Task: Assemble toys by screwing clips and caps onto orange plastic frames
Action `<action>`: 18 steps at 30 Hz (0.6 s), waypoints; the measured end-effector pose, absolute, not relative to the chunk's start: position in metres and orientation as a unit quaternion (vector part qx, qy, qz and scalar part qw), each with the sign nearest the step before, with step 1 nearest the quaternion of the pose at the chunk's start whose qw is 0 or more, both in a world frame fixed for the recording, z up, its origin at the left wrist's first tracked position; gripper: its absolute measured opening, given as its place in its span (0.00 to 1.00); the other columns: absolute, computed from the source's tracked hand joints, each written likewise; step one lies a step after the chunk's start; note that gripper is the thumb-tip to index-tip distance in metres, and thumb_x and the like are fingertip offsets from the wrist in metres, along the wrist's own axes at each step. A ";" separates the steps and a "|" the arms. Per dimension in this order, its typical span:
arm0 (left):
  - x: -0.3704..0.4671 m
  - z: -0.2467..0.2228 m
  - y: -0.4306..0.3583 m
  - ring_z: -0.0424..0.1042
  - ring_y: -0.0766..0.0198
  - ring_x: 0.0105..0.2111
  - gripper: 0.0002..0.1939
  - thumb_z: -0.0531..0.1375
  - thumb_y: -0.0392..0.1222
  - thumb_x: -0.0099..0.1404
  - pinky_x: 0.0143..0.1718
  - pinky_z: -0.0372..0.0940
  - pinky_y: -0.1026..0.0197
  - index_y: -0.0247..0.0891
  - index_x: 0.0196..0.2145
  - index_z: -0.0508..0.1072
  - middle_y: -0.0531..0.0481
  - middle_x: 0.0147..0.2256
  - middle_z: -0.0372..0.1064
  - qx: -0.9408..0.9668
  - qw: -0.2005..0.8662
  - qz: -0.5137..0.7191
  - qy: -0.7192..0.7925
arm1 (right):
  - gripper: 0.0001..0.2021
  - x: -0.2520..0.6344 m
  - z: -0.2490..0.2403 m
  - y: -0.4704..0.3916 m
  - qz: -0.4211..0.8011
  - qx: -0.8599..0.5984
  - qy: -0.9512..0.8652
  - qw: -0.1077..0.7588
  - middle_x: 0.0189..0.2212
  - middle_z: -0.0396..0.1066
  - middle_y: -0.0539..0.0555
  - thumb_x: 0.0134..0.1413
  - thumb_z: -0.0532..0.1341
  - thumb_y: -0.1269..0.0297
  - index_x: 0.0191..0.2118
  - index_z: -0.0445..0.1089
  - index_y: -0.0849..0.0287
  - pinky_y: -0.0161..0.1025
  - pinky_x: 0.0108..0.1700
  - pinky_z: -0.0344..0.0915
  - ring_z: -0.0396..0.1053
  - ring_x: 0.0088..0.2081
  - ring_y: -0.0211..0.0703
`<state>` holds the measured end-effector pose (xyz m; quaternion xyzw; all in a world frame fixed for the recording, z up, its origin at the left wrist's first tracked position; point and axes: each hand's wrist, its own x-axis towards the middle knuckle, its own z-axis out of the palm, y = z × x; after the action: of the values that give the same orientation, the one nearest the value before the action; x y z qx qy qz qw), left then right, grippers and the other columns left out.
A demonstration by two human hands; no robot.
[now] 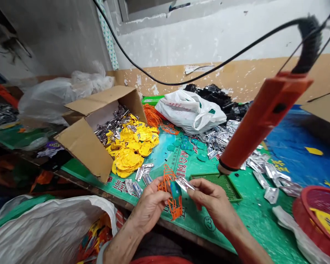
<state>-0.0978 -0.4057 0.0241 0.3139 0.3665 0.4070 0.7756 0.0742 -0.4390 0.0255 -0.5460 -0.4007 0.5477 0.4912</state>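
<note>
My left hand (153, 201) pinches an orange plastic lattice piece (176, 211) above the table's front edge. A teal part (176, 189) sits against the middle of that lattice; whether it is fixed there I cannot tell. Between the thumb and fingers of my right hand (210, 196) is a shiny silver plastic piece (184, 183), its far end close to the orange lattice. Just behind my right hand lies a shallow green basket tray (235, 195). Several loose silver pieces (134, 187) lie on the table beyond my left hand.
An orange-red powered screwdriver (260, 123) hangs over the table at right. A cardboard box (90, 150) spills yellow pieces (129, 159) at left. Silver pieces, a white plastic bag (191, 112) and a red basket (305, 212) stand around; a white sack (57, 223) is at lower left.
</note>
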 end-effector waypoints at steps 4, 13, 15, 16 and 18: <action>-0.100 0.022 -0.399 0.66 0.71 0.28 0.20 0.62 0.27 0.49 0.30 0.59 0.69 0.36 0.42 0.74 0.52 0.32 0.73 0.313 0.768 0.421 0.368 | 0.11 0.078 0.023 -0.441 0.569 -0.528 -0.381 0.502 0.18 0.60 0.45 0.44 0.66 0.57 0.29 0.73 0.61 0.33 0.23 0.51 0.54 0.20 0.31; -0.097 0.023 -0.397 0.63 0.73 0.24 0.20 0.62 0.27 0.48 0.25 0.57 0.69 0.36 0.41 0.74 0.54 0.32 0.72 0.305 0.752 0.444 0.381 | 0.15 0.084 0.017 -0.444 0.577 -0.525 -0.355 0.516 0.17 0.57 0.43 0.41 0.67 0.58 0.35 0.72 0.62 0.32 0.21 0.49 0.53 0.18 0.30; -0.095 0.024 -0.398 0.66 0.71 0.27 0.21 0.63 0.29 0.49 0.29 0.59 0.68 0.36 0.43 0.74 0.52 0.33 0.73 0.331 0.734 0.437 0.401 | 0.17 0.085 0.015 -0.445 0.577 -0.521 -0.343 0.528 0.17 0.56 0.42 0.40 0.68 0.61 0.39 0.72 0.61 0.32 0.21 0.48 0.52 0.17 0.29; -0.094 0.024 -0.399 0.68 0.69 0.29 0.21 0.64 0.30 0.49 0.31 0.61 0.67 0.36 0.44 0.73 0.52 0.33 0.74 0.344 0.724 0.435 0.411 | 0.18 0.085 0.015 -0.446 0.576 -0.520 -0.339 0.532 0.17 0.55 0.42 0.40 0.67 0.63 0.41 0.72 0.61 0.32 0.21 0.48 0.52 0.17 0.29; -0.093 0.024 -0.399 0.71 0.64 0.34 0.23 0.65 0.31 0.49 0.37 0.63 0.63 0.37 0.45 0.72 0.51 0.35 0.74 0.364 0.705 0.436 0.425 | 0.21 0.085 0.014 -0.447 0.576 -0.519 -0.333 0.536 0.16 0.54 0.41 0.39 0.66 0.65 0.44 0.72 0.60 0.32 0.21 0.47 0.51 0.17 0.29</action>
<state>-0.0932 -0.3993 0.0244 0.3640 0.4246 0.4364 0.7048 0.0852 -0.4467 0.0139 -0.5190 -0.3329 0.5764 0.5362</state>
